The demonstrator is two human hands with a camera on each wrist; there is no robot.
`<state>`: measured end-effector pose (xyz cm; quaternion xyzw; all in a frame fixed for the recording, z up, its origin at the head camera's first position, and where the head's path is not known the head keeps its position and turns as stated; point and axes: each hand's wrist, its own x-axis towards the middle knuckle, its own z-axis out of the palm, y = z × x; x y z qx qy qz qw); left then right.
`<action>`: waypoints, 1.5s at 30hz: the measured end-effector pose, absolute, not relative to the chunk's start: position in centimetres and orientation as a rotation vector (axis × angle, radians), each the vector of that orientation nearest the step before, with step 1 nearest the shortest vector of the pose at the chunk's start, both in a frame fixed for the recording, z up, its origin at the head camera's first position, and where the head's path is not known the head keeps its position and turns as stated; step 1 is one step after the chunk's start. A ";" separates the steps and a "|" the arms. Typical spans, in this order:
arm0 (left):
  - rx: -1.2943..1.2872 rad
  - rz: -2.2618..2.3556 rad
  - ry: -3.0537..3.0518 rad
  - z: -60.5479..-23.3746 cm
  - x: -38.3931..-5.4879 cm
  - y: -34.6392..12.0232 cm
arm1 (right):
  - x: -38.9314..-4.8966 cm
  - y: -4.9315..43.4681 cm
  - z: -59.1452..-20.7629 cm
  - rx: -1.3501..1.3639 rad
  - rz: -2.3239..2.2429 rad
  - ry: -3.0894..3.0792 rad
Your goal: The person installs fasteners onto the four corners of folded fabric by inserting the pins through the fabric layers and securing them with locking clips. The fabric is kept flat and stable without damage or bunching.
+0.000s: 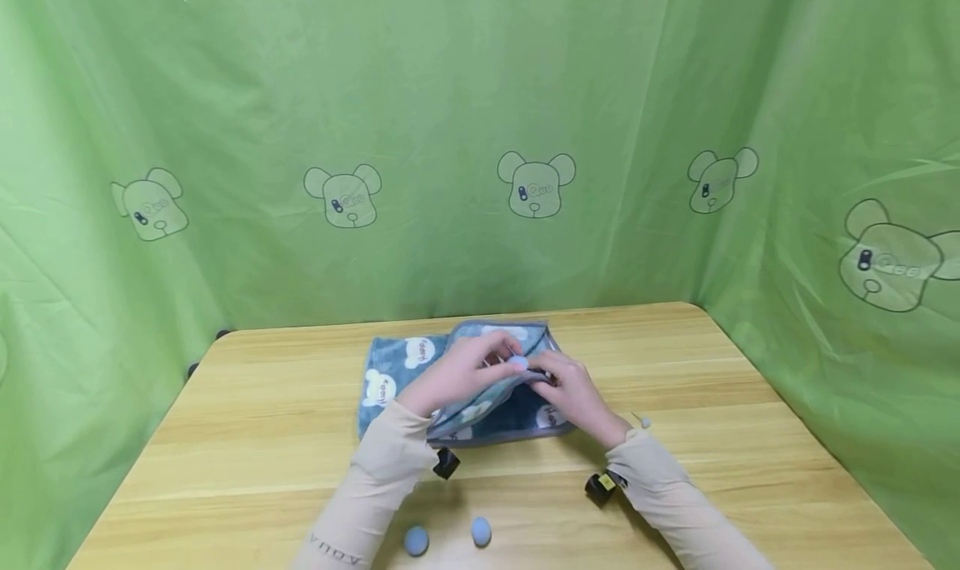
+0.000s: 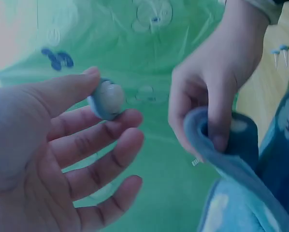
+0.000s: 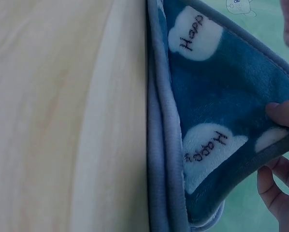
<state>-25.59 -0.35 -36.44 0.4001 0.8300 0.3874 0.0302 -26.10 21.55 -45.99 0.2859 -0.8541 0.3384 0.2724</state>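
Head view, from the left: wood-grain tabletop (image 1: 262,437), green curtain (image 1: 435,95) with bear outlines behind; on it, its long side running left to right, lies a blue plush blanket (image 1: 480,403) with white bear-head patches, its right part folded and lifted. Near the front lies one round blue cap (image 1: 416,541); just right of that, by the left sleeve, is a black wrist camera (image 1: 446,463); the left hand (image 1: 468,370) reaches over the blanket from there; a second blue cap (image 1: 481,531) rests on the table toward the viewer, right of the first.

Between the hands is a blue-rimmed round button piece (image 1: 519,362); the left thumb and fingertips pinch it by the rim, the outer fingers spread loosely; in the left wrist view its whitish face points right, toward the raised blanket edge, near it but apart. That gap, I judge, is the relation that matters: piece to the left, cloth to the right, the rim standing roughly upright in that view.

The right hand (image 1: 568,388) is nearer the edge and grips it, fingers curled on the cloth; right of its sleeve, two blue-topped pins (image 2: 284,48) with slender pale stems lie on the wood.
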 end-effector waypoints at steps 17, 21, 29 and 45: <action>0.844 1.735 2.489 -42.2 -30.3 1.0 | -26.1 21.7 -45.9 0.845 0.884 -2.316; 0.782 1.757 2.440 -43.1 -30.5 1.3 | -26.1 21.7 -45.9 0.858 0.897 -2.311; 0.678 1.831 2.261 -44.1 -30.2 1.8 | -26.3 21.7 -46.1 0.872 0.894 -2.287; 0.672 1.806 2.236 -44.4 -30.0 2.1 | -26.2 21.7 -46.0 0.887 0.891 -2.274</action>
